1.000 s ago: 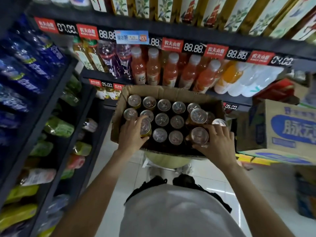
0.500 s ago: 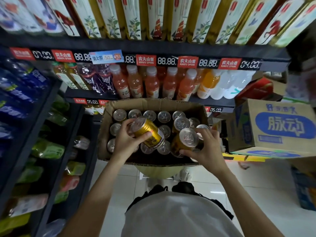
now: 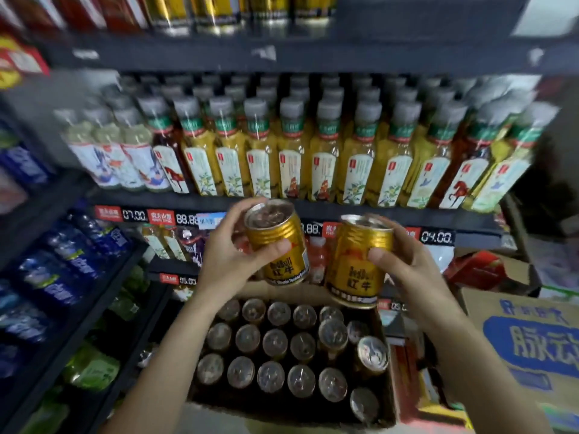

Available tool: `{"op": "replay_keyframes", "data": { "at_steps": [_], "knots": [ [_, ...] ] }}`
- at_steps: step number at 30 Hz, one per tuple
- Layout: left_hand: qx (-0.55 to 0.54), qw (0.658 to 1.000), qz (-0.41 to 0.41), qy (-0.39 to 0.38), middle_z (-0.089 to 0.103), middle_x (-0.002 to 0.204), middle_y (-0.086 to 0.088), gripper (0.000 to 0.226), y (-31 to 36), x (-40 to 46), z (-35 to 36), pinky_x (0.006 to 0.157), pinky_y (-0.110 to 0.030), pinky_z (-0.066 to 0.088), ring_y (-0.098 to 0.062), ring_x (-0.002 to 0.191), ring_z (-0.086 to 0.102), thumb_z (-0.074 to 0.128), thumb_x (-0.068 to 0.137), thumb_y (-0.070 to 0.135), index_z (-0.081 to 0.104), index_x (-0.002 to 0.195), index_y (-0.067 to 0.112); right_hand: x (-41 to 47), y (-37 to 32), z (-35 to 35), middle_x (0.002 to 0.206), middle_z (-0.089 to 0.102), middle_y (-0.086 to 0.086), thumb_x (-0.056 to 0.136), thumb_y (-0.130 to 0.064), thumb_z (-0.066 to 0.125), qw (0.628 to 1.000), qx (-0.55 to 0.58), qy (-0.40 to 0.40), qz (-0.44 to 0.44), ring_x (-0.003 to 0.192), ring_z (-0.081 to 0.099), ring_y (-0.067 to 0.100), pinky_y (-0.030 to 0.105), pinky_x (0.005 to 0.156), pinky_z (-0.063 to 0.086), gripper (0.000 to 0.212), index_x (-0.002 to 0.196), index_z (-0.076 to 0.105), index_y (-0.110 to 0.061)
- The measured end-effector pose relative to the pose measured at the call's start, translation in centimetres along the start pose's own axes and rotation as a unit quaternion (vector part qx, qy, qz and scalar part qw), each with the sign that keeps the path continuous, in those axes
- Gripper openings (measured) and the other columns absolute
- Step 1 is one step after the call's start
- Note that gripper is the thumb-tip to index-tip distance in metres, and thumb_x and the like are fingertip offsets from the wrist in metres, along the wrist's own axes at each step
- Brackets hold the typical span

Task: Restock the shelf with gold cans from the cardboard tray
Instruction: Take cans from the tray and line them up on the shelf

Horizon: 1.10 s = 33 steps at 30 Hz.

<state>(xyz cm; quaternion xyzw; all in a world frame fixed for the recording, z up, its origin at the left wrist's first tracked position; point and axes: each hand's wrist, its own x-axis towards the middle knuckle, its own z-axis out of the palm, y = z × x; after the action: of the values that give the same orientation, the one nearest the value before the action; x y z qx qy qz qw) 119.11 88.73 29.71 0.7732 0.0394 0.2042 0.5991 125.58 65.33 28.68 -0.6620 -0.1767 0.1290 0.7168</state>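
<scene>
My left hand point(image 3: 233, 264) grips one gold can point(image 3: 279, 245), tilted slightly, and my right hand point(image 3: 410, 270) grips a second gold can point(image 3: 357, 264). Both cans are raised above the cardboard tray point(image 3: 387, 415), level with the price-tag rail. The tray below still holds several gold cans point(image 3: 275, 344) standing upright, seen from the top. At the very top of the view a high shelf carries a row of gold cans point(image 3: 219, 14).
Tea bottles with grey caps point(image 3: 294, 151) fill the shelf straight ahead. A dark shelf edge with price tags point(image 3: 437, 237) runs behind my hands. Blue-labelled bottles point(image 3: 62, 270) line the left rack. A cardboard box with blue print point(image 3: 526, 339) stands at the right.
Both hands have lifted their cans out of the tray and upward. The view has tilted up, bringing the tea-bottle shelf and the top shelf into sight.
</scene>
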Motion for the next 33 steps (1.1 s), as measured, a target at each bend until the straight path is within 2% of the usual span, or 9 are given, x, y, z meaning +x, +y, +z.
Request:
{"op": "replay_keyframes", "data": {
  "at_steps": [2,5,9,15,18,21,23,28,33],
  "knots": [
    [0.017,0.998,0.058,0.015,0.063,0.104,0.030,0.069,3.1,1.9,-0.3,0.070,-0.007,0.047,0.010,0.097,0.058,0.070,0.049,0.073,0.055,0.109,0.042,2.0,-3.1,-0.7,0.097,0.072,-0.014,0.055,-0.041,0.072,0.999,0.016,-0.007,-0.031,0.095,0.068,0.006,0.022,0.071,0.054,0.042,0.097,0.068,-0.039],
    [0.046,0.991,0.125,0.024,0.062,0.106,0.027,0.059,7.1,4.8,-0.8,0.080,-0.017,0.049,0.004,0.100,0.059,0.070,0.053,0.072,0.055,0.106,0.052,4.9,-7.8,-1.4,0.086,0.073,-0.005,0.052,-0.043,0.069,0.998,0.032,0.005,-0.059,0.085,0.070,0.016,0.036,0.075,0.052,0.064,0.112,0.063,-0.020],
    [0.089,0.979,0.182,0.026,0.060,0.104,0.025,0.053,11.8,8.7,-0.8,0.076,-0.008,0.045,0.011,0.093,0.057,0.065,0.059,0.059,0.053,0.109,0.045,8.3,-14.0,-1.6,0.059,0.065,-0.005,0.068,-0.039,0.054,0.993,0.053,0.005,-0.107,0.058,0.065,0.012,0.032,0.065,0.053,0.021,0.071,0.063,-0.020],
    [0.131,0.968,0.212,0.030,0.061,0.106,0.019,0.065,17.3,15.1,-1.0,0.078,-0.008,0.045,0.012,0.095,0.057,0.065,0.063,0.061,0.057,0.119,0.029,13.7,-20.7,-0.8,0.056,0.066,-0.007,0.089,-0.032,0.051,0.982,-0.007,0.004,-0.189,0.056,0.064,0.007,0.026,0.061,0.049,0.021,0.077,0.060,-0.018],
    [0.190,0.958,0.213,0.026,0.062,0.112,0.010,0.073,19.2,18.4,-1.5,0.086,-0.021,0.046,-0.005,0.104,0.058,0.065,0.060,0.069,0.057,0.120,0.028,16.7,-22.8,-0.2,0.070,0.068,-0.009,0.089,-0.029,0.053,0.971,-0.045,-0.009,-0.235,0.069,0.064,0.005,0.025,0.068,0.050,0.013,0.089,0.061,-0.019],
    [0.258,0.937,0.229,0.050,0.059,0.108,0.011,0.062,20.1,21.1,-1.8,0.077,-0.012,0.042,-0.006,0.100,0.057,0.068,0.071,0.059,0.056,0.121,0.023,19.5,-23.5,0.0,0.099,0.061,-0.002,0.092,-0.024,0.051,0.967,-0.062,-0.021,-0.247,0.089,0.061,0.011,0.030,0.080,0.052,0.034,0.125,0.048,-0.019],
    [0.318,0.917,0.231,0.063,0.058,0.106,0.011,0.060,20.2,22.6,-2.0,0.072,-0.011,0.039,-0.005,0.097,0.054,0.068,0.074,0.054,0.056,0.123,0.021,20.8,-23.4,0.2,0.107,0.055,-0.001,0.096,-0.018,0.046,0.960,-0.096,-0.031,-0.261,0.092,0.059,0.013,0.030,0.080,0.053,0.042,0.137,0.037,-0.023],
    [0.423,0.871,0.243,0.062,0.057,0.129,-0.003,0.066,19.1,25.7,-2.9,0.089,-0.025,0.036,-0.018,0.116,0.052,0.070,0.074,0.053,0.053,0.128,0.018,23.5,-22.4,0.9,0.114,0.053,0.004,0.094,-0.012,0.049,0.939,-0.194,-0.041,-0.280,0.101,0.056,0.019,0.031,0.082,0.053,0.042,0.134,0.042,-0.026],
    [0.509,0.818,0.266,0.049,0.051,0.135,-0.003,0.075,18.0,27.2,-4.0,0.099,-0.035,0.036,-0.022,0.122,0.048,0.062,0.075,0.062,0.044,0.136,0.021,24.7,-21.4,2.1,0.126,0.051,0.006,0.095,-0.013,0.050,0.938,-0.222,-0.036,-0.265,0.114,0.052,0.022,0.036,0.091,0.051,0.043,0.135,0.040,-0.023]
  ]
}}
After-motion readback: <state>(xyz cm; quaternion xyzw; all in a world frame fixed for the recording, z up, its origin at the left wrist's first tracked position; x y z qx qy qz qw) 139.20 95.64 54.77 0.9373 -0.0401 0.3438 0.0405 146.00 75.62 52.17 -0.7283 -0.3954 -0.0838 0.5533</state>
